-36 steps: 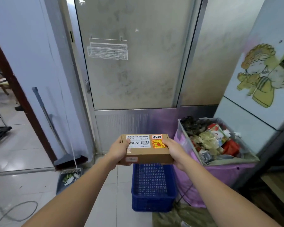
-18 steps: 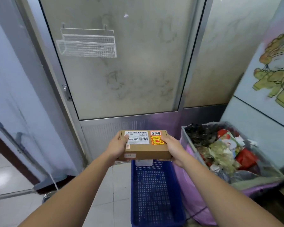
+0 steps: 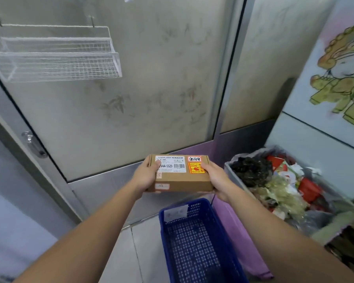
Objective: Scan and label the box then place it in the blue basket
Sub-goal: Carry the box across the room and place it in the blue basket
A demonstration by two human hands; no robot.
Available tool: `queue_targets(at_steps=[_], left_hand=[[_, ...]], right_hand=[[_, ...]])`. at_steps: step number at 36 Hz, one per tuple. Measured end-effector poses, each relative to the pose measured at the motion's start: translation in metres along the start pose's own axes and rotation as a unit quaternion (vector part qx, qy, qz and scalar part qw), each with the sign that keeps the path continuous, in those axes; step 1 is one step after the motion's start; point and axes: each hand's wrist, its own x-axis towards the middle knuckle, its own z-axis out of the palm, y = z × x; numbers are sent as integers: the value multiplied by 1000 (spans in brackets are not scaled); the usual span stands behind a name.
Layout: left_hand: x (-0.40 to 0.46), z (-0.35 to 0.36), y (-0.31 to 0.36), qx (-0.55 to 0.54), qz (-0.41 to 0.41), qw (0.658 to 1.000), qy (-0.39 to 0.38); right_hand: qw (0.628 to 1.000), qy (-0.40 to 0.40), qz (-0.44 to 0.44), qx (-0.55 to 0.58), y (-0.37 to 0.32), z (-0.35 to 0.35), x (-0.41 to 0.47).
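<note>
A small brown cardboard box (image 3: 182, 179) with a white barcode label and red and yellow stickers on top is held level in the air. My left hand (image 3: 146, 176) grips its left end with the thumb on the label. My right hand (image 3: 216, 178) grips its right end. The box hangs above the far end of the blue perforated plastic basket (image 3: 164, 231), which stands on the tiled floor and has a white tag on its far wall. Nothing shows on the part of the basket's floor that I can see.
A full rubbish bin (image 3: 323, 234) lined with a purple bag stands right of the basket. A frosted glass door (image 3: 131, 88) with a white wire rack (image 3: 55, 56) is straight ahead. A panel with a cartoon drawing (image 3: 339, 78) is on the right.
The view has moved closer to the door and the basket. Both hands still hold the box, now over the basket's far end; the broom and dustpan on the left have left the view.
</note>
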Motion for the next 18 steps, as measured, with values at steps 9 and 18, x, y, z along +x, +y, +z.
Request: queue_targets(at_steps=[9,18], left_hand=[[105,-22,-3,56,16,995,-83],[170,6,-63,75,3,995,-66]], right_hand=[[993,104,22,42,0,32,60],[981,165,70,71,47,23,123]])
